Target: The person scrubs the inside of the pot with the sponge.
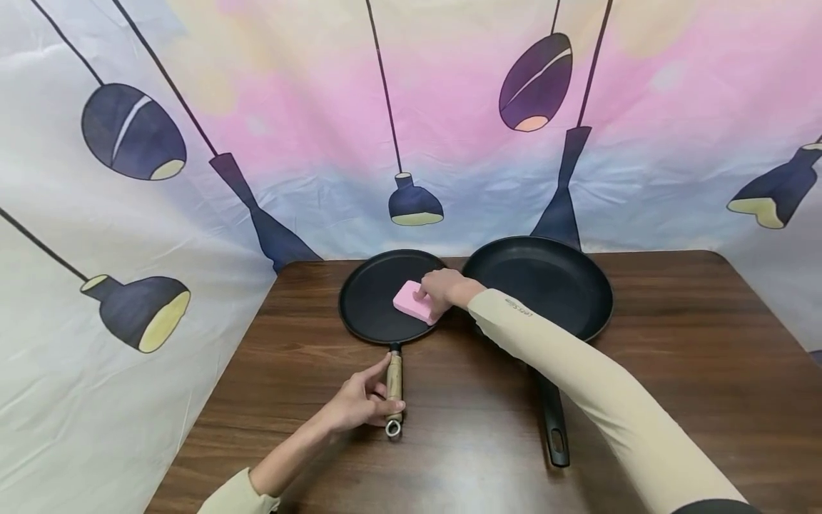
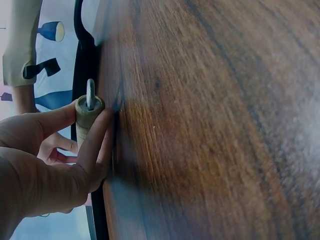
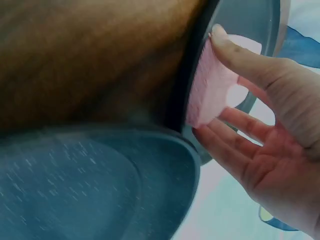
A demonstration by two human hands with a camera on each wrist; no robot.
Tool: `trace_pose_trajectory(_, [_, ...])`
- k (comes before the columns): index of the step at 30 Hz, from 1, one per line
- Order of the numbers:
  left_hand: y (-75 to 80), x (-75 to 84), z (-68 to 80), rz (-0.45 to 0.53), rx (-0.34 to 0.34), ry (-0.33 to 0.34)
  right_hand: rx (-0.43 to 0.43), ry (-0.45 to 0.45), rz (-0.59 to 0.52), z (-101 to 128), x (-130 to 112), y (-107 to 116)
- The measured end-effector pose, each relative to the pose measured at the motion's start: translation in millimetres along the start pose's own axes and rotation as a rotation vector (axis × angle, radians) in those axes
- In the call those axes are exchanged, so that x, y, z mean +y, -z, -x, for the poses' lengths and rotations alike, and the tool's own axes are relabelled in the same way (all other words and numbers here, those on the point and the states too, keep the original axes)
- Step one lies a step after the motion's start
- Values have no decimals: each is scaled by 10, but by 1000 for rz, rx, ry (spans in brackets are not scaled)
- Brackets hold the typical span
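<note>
A flat black griddle pan lies on the wooden table, its wooden handle pointing toward me. My left hand grips that handle near its metal ring, thumb and fingers around the handle. A pink sponge rests on the pan's right side. My right hand holds the sponge, thumb on one edge and fingers on the other; in the right wrist view the sponge sits at the pan's rim.
A larger black frying pan sits to the right, under my right forearm, its black handle pointing at me. The brown table is backed by a printed cloth backdrop.
</note>
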State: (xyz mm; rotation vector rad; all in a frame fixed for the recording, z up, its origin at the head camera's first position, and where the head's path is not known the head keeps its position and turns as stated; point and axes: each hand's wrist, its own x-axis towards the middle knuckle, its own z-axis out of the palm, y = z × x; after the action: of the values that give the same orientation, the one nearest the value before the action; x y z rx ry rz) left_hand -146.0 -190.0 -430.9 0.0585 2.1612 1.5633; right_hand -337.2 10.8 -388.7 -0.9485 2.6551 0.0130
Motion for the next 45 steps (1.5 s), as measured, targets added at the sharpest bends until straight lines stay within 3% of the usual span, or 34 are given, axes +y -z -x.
trace_pose_trajectory(6, [-30,19,-61,11,-34,7,72,-43,26,74,-39,-134])
trace_pose_trajectory(13, [15,44,-53,8,-21,9,124,-3,37,-12,-314,-140])
trace_pose_trajectory(23, [-39,49,-30,12,-51,51,138,46,44,-154,-691,-170])
trace_pose_trajectory(36, [-20,73,-11,-38,-56,31,-31,137,-78,55,-405,-67])
trace_pose_trajectory(45, [24,65,13,-53,-38,33,-14,189,-36,39,-292,-53])
